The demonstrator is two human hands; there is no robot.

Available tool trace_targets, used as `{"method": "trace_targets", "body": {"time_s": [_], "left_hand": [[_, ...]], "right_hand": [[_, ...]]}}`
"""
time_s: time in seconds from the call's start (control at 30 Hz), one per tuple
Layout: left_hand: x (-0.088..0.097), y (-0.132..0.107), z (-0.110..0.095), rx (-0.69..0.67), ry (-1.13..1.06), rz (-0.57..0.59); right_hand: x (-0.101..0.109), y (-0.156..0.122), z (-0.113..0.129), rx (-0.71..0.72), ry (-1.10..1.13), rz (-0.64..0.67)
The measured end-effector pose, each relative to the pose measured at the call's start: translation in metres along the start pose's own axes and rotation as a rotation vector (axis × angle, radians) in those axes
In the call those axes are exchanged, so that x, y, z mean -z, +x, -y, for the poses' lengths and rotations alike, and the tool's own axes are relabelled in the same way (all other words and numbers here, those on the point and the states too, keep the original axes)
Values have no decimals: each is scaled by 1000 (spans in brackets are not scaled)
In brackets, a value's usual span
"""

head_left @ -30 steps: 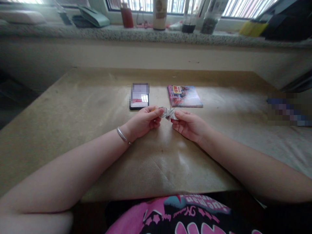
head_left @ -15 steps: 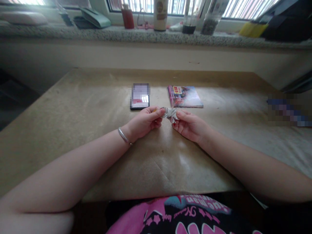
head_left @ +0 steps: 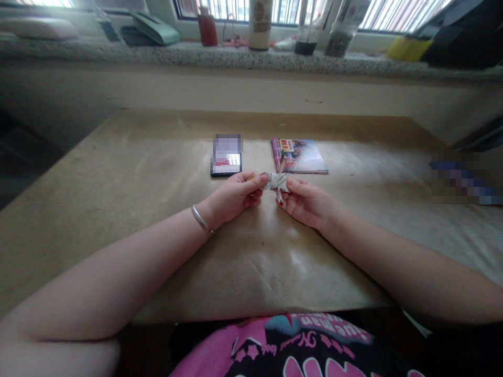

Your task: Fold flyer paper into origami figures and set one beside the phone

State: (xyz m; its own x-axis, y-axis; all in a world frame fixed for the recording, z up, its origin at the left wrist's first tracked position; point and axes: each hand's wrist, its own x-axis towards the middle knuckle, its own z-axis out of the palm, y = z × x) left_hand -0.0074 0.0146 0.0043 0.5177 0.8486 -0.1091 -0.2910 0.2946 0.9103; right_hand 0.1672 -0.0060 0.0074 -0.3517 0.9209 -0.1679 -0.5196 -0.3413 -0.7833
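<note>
A small folded piece of whitish printed paper [head_left: 276, 181] is held above the table between my two hands, with narrow ends sticking out at top and bottom. My left hand [head_left: 241, 191] pinches its left end between thumb and fingers; a bit of yellow shows by that thumb. My right hand [head_left: 306, 200] is closed on the right end, thumb on top and fingers curled beneath. The fingers hide part of the folds. Just beyond my left hand lies a phone [head_left: 226, 156], its screen partly blurred. Beyond my right hand is a glossy colourful booklet [head_left: 302, 156], lying flat.
The tan table [head_left: 165, 157] reaches a wall below a speckled stone windowsill [head_left: 220, 58]. On the sill stand a red container [head_left: 207, 29], a white bottle [head_left: 260, 26], jars and a yellow item [head_left: 409, 48]. A blurred, flat blue item [head_left: 463, 178] lies at the right edge.
The paper between my hands looks slightly flatter and wider, and its lower end hangs a little lower. My hands have hardly moved; the view has shifted very slightly.
</note>
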Motion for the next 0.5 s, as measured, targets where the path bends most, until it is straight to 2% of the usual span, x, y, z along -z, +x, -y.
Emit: {"method": "trace_targets", "body": {"time_s": [0.17, 0.33, 0.5], "left_hand": [[5, 4, 0, 13, -51, -22], [5, 6, 2, 3, -86, -79], [5, 3, 1, -2, -80, -31]], "right_hand": [[5, 1, 1, -39, -87, -75], [9, 2, 3, 2, -144, -167], [10, 3, 3, -39, -162, -200]]}}
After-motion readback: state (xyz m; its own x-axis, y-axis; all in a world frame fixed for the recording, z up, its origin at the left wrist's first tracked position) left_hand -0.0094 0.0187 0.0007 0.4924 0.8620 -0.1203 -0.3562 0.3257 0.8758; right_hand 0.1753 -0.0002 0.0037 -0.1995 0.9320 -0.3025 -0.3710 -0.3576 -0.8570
